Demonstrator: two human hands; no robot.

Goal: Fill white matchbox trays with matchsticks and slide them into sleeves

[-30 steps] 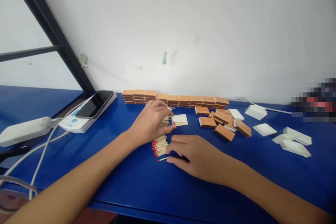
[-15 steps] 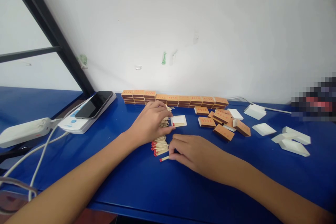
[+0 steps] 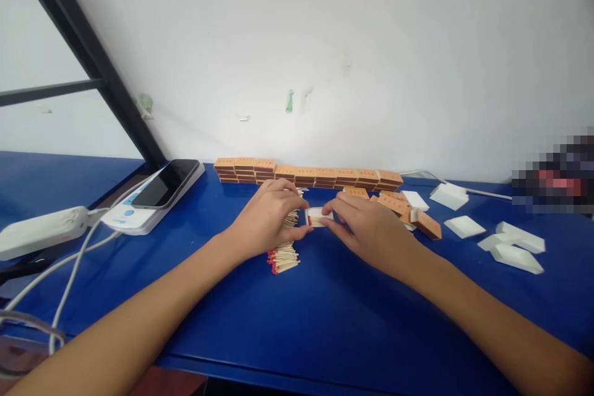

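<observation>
A small white matchbox tray (image 3: 320,211) lies on the blue desktop with red-tipped matches in it. My left hand (image 3: 269,216) grips its left end between thumb and fingertips. At the right end, my right hand (image 3: 366,229) has thumb and forefinger pinched on a match (image 3: 316,221) inside the tray; the fingers partly hide it. Close to my left hand lies a heap of loose matches (image 3: 284,258), red heads to the left. More matches show beyond the left thumb, partly covered by that hand.
Stacked orange matchboxes (image 3: 297,174) line the wall. Several loose matchbox sleeves (image 3: 426,224) and white trays (image 3: 517,257) lie to the right. On the left are a phone (image 3: 167,182) on a white device, a white power strip (image 3: 44,232) and cables.
My right hand has moved up and away from the match heap to the tray, carrying a match. My left hand has stayed at the tray's left end.
</observation>
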